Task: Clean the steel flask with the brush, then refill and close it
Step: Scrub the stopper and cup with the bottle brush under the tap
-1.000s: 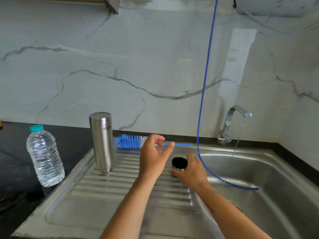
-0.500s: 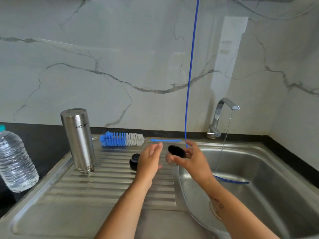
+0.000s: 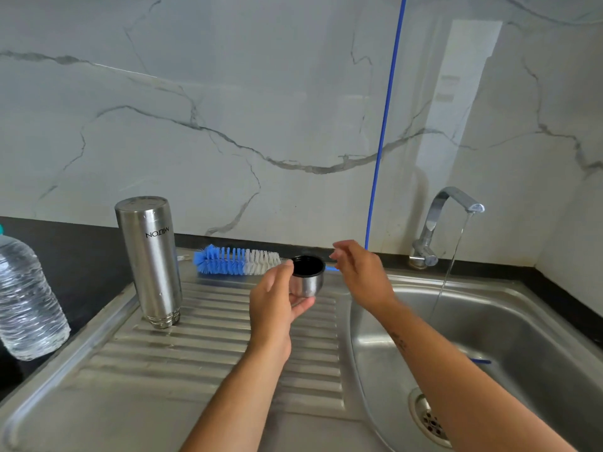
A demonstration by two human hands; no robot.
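The steel flask (image 3: 150, 260) stands upside down on the ribbed drainboard (image 3: 208, 350), mouth against the steel. Behind it lies the blue and white bottle brush (image 3: 235, 260) along the back edge. My left hand (image 3: 277, 305) holds the flask's steel cup-lid (image 3: 307, 278), open black side up, above the drainboard. To the right of the cup, my right hand (image 3: 360, 275) hovers open with relaxed fingers and touches nothing. The black inner stopper seen earlier is hidden behind my left hand.
A clear plastic water bottle (image 3: 27, 298) stands on the black counter at the left. The tap (image 3: 443, 220) runs a thin stream into the sink basin (image 3: 509, 337), whose drain (image 3: 430, 419) is at lower right. A blue hose (image 3: 385, 125) hangs down the marble wall.
The cup-lid has passed from my right hand to my left hand. My right hand has let go and opened beside it. The view has shifted right and closer.
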